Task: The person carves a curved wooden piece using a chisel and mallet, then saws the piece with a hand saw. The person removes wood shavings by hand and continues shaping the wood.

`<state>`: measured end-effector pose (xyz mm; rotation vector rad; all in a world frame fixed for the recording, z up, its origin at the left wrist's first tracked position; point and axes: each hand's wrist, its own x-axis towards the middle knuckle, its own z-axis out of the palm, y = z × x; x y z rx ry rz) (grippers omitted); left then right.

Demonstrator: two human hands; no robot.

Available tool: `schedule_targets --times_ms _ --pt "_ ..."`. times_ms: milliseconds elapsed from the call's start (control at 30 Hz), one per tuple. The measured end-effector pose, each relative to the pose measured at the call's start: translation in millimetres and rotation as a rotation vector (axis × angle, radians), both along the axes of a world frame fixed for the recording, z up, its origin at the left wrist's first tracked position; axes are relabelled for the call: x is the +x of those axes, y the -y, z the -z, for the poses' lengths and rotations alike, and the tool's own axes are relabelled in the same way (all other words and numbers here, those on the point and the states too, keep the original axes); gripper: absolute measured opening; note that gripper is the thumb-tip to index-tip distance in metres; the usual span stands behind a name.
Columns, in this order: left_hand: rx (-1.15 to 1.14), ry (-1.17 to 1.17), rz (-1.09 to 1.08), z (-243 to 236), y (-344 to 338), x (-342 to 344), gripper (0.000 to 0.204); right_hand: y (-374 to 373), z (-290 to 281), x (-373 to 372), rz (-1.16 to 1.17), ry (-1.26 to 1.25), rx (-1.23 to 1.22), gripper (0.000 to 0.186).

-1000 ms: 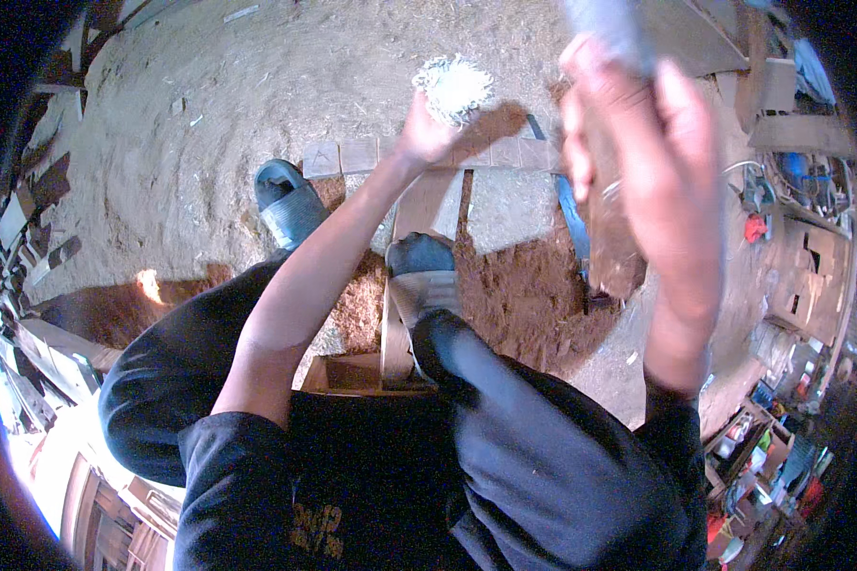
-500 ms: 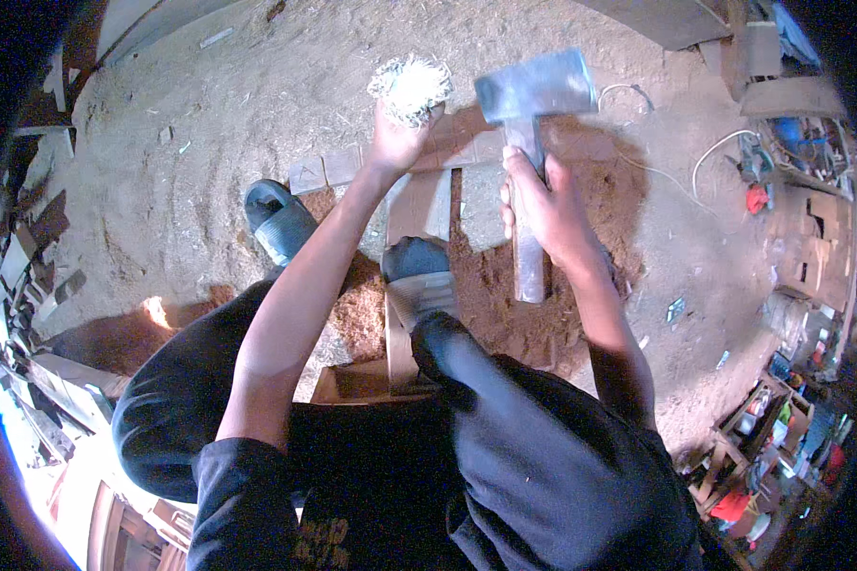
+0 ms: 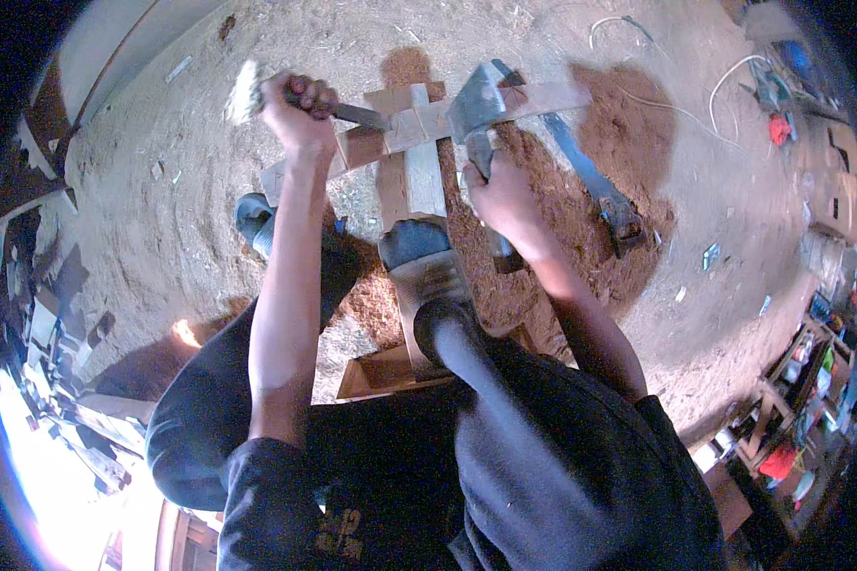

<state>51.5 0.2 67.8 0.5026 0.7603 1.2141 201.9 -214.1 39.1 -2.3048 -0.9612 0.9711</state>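
Note:
My left hand (image 3: 300, 114) is closed around a chisel (image 3: 360, 116), held nearly level. Its blade points right, with the tip at or close to a wooden crosspiece (image 3: 352, 152). The chisel's pale, frayed butt end (image 3: 245, 93) sticks out on the left of my fist, blurred. My right hand (image 3: 507, 195) grips a hammer (image 3: 478, 103) with a big, blocky metal head, tilted over the crosspiece. The crosspiece lies across a lengthwise board (image 3: 427, 181). My right foot (image 3: 414, 252) rests on that board.
A long, narrow dark tool (image 3: 586, 164) with a brown end lies right of the hammer on sawdust. Off to the right are a cable (image 3: 719, 90), a red object (image 3: 780, 128) and a cluttered wooden rack (image 3: 781, 400). Wood scraps (image 3: 43, 324) pile up at the left.
My left hand has moved left and turned, bringing the chisel from end-on to sideways. The hammer has shifted left and tilted. The long dark tool at right has come into view.

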Motion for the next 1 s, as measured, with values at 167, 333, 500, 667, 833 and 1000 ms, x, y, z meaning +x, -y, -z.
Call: schedule_targets --times_ms 167,333,500,667,833,1000 --pt "0.095 -0.024 -0.001 -18 11 -3 0.030 -3 -13 -11 0.021 0.059 0.017 0.046" --pt "0.591 -0.626 0.025 -11 50 30 0.010 7 20 -4 0.066 0.115 0.100 0.037" --pt "0.552 -0.353 -0.015 -11 92 95 0.026 6 -9 17 0.243 -0.503 0.001 0.027" --pt "0.801 -0.722 0.047 -8 105 110 0.026 30 -15 62 0.472 -0.829 -0.006 0.030" --pt "0.786 -0.858 0.066 -2 95 111 0.030 53 -29 72 0.564 -0.909 0.017 0.029" --pt "0.726 -0.887 0.108 -3 91 116 0.033 81 -5 89 0.556 -0.763 0.026 0.030"
